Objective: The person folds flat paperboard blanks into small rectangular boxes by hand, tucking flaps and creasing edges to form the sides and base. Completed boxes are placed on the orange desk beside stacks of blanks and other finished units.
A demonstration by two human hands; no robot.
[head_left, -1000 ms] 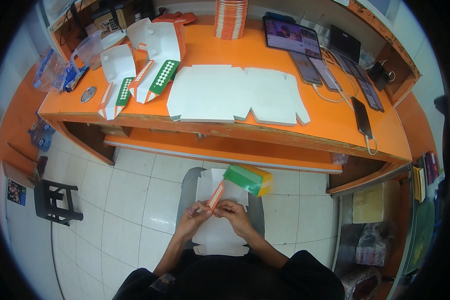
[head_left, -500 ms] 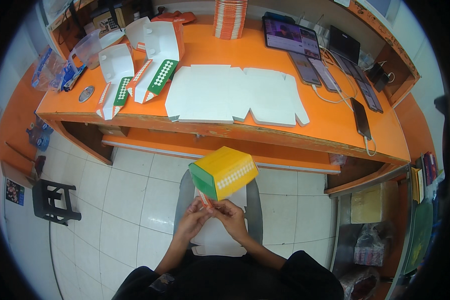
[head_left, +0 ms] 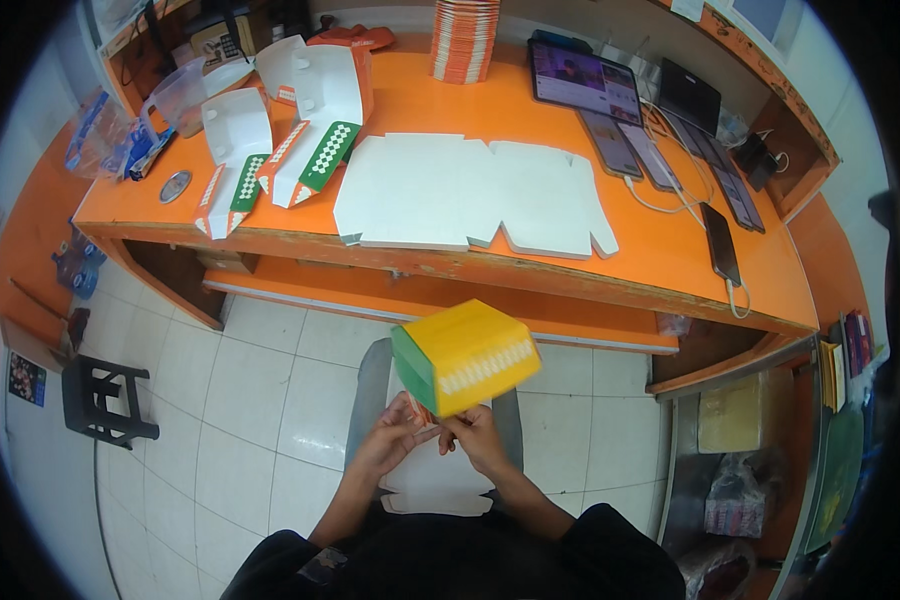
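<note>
I hold a half-formed carton (head_left: 465, 355) with yellow and green faces and a white checker strip, raised above my lap. My left hand (head_left: 392, 440) and my right hand (head_left: 473, 436) both pinch its lower flaps from beneath, close together. A flat white carton blank (head_left: 435, 480) lies under my hands on a grey stool (head_left: 370, 385). Both forearms come up from the lower edge in dark sleeves.
An orange desk (head_left: 670, 260) holds flat white carton blanks (head_left: 470, 195), partly folded cartons (head_left: 300, 120), an orange stack (head_left: 463, 40), a tablet (head_left: 582, 82) and several phones on cables. A black stool (head_left: 100, 400) stands on the tiled floor at left.
The carton went from a flat folded piece between my hands to an opened box shape held upright. My hands stayed together under it.
</note>
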